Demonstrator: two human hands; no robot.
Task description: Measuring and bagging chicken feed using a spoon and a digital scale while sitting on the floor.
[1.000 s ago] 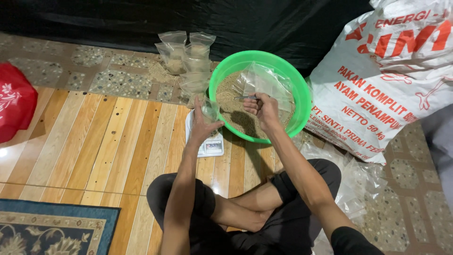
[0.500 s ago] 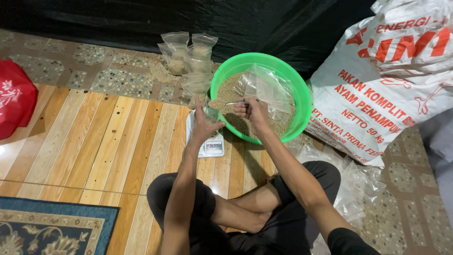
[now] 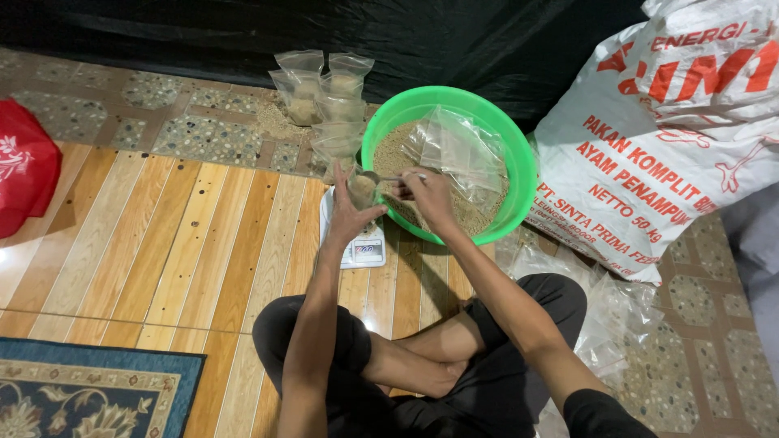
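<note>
I sit cross-legged on the floor. My left hand (image 3: 350, 212) holds a small clear plastic bag (image 3: 362, 187) with tan grain in it, upright on a small white digital scale (image 3: 363, 248). My right hand (image 3: 426, 197) grips a metal spoon (image 3: 381, 178) whose bowl is over the bag's mouth. Just beyond the hands stands a green plastic basin (image 3: 519, 174) with tan grain and a crumpled clear plastic bag (image 3: 458, 150) inside.
Several filled clear bags (image 3: 324, 93) stand behind the scale near a black curtain. A big white feed sack (image 3: 673, 138) with red print lies at the right, with empty clear bags (image 3: 613, 312) beside my knee. A red bag (image 3: 24, 174) lies far left, a patterned rug (image 3: 89, 389) near left.
My right hand has moved left from inside the basin, bringing the spoon over to the small bag. My left hand stayed on the bag at the scale.
</note>
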